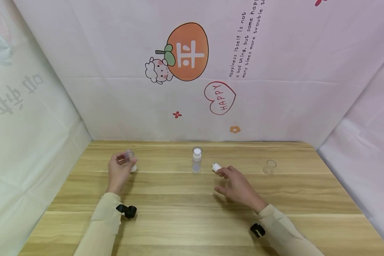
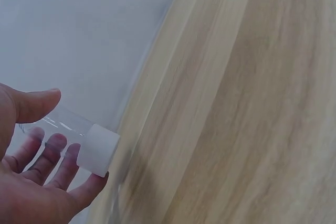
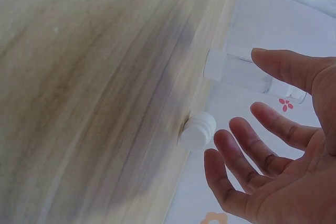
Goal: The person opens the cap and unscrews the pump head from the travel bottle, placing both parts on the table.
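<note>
At the left of the table, my left hand [image 1: 120, 171] holds a small clear bottle [image 1: 129, 155] with a white base. In the left wrist view the fingers show through the clear wall, and the little finger touches the white base [image 2: 98, 150]. My right hand [image 1: 238, 188] hovers over the table with its fingers spread and loosely bent. Just beyond its fingertips lies a white pump top [image 1: 216, 167], tipped on its side; in the right wrist view, its ribbed white body [image 3: 198, 131] shows apart from the fingers.
A second clear bottle [image 1: 196, 164] with a white top inside stands at the back middle. Toward the right lies a clear cap [image 1: 269, 167]. A printed white cloth [image 1: 131, 106] rises behind the wooden table [image 1: 179, 220], and similar cloth hangs at both sides.
</note>
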The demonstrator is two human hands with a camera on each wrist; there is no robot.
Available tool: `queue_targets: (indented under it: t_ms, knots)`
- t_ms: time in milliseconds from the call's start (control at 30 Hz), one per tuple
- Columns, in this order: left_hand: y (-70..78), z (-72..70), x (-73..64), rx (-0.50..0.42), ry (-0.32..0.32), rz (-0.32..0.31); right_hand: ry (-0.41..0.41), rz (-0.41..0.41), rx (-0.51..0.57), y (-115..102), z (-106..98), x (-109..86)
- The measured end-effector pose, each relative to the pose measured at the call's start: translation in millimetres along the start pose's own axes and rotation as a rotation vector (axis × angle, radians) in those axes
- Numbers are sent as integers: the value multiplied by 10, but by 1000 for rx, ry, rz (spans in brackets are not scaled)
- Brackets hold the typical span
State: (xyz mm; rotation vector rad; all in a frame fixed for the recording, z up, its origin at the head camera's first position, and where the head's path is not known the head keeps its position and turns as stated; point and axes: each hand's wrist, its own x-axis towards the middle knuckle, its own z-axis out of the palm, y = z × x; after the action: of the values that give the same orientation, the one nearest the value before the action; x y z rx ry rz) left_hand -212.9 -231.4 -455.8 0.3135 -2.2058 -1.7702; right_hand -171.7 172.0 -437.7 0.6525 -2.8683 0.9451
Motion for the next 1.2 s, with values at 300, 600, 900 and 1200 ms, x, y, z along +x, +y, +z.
queue_targets:
  t_ms: [300,600,900,1200]
  knots:
    - [-50,-83,30,1,62,-18,-7,-5,14,-15,-11,-8]
    - [-67,-119,57,8,112,-34,-14,1,19,-8,0,-15]
    - [-65,-155,70,16,138,-34,-11,-13,31,7,8,-31]
    - [-54,-165,62,29,150,-54,-20,-11,62,4,7,-42]
